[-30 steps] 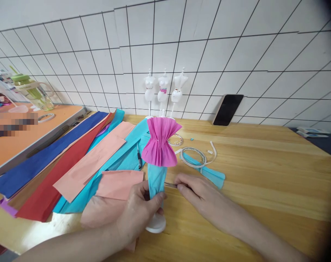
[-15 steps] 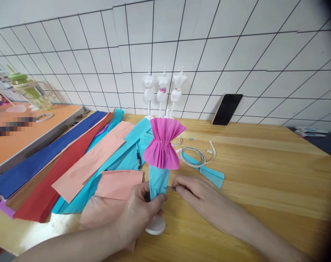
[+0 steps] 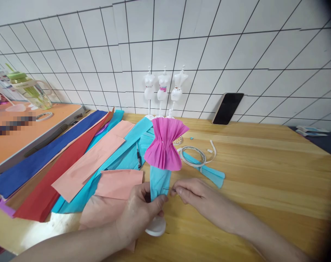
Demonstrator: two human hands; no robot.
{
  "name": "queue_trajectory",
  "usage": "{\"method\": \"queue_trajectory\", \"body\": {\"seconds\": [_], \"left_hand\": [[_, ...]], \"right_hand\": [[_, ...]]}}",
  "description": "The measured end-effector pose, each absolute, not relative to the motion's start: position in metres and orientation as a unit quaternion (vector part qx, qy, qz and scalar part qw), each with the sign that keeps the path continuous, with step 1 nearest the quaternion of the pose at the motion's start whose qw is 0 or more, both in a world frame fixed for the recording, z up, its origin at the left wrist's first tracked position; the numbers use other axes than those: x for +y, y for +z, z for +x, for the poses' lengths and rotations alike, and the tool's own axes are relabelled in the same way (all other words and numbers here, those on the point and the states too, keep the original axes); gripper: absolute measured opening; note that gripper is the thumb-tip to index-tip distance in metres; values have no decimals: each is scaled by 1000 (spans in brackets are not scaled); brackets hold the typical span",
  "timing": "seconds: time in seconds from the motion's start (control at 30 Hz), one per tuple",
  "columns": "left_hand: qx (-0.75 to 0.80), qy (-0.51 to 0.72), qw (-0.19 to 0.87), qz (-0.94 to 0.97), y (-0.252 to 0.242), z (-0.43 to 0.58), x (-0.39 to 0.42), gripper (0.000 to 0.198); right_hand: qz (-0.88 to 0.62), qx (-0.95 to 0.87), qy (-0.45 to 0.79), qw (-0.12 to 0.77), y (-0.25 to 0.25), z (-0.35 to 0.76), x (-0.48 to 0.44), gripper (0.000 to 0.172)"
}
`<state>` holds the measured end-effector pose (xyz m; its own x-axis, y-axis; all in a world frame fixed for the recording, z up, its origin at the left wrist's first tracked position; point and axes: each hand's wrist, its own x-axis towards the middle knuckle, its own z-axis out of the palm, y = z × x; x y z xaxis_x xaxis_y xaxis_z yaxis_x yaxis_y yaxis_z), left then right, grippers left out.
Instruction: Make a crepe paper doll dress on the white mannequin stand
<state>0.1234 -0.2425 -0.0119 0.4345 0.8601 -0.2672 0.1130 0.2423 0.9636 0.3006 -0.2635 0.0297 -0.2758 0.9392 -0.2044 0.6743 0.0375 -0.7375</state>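
A small dress form wears pleated pink paper (image 3: 165, 149), pinched in at the waist. Below it, light-blue paper (image 3: 159, 178) wraps the lower part, and a round white base (image 3: 156, 227) shows underneath. My left hand (image 3: 143, 207) is closed around the blue paper low down, thumb in front. Just to the right, my right hand (image 3: 191, 193) pinches a thin pointed metal tool (image 3: 166, 189). Its tip lies against the blue paper's right side; most of the tool is hidden in my fingers.
Several coloured paper strips (image 3: 91, 160) cover the left side, with a pen (image 3: 138, 156) among them. White tape (image 3: 193, 156) and a blue paper piece (image 3: 213, 175) lie right of centre. Three white dress forms (image 3: 162, 89) and a phone (image 3: 227, 109) stand by the wall.
The dress form has shifted slightly to the right in view. My right hand has moved a little down with its tool; less of the tool shows. My left hand keeps its grip.
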Motion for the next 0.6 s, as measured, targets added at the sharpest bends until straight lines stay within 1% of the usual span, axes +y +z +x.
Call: {"method": "queue_trajectory", "body": {"seconds": [0.3, 0.6], "left_hand": [[436, 284, 658, 545, -14, 122, -244, 20], [437, 289, 664, 534, -18, 122, -244, 21]], "right_hand": [[-566, -693, 410, 174, 24, 304, -259, 28], [-580, -698, 390, 155, 27, 302, -262, 29]]}}
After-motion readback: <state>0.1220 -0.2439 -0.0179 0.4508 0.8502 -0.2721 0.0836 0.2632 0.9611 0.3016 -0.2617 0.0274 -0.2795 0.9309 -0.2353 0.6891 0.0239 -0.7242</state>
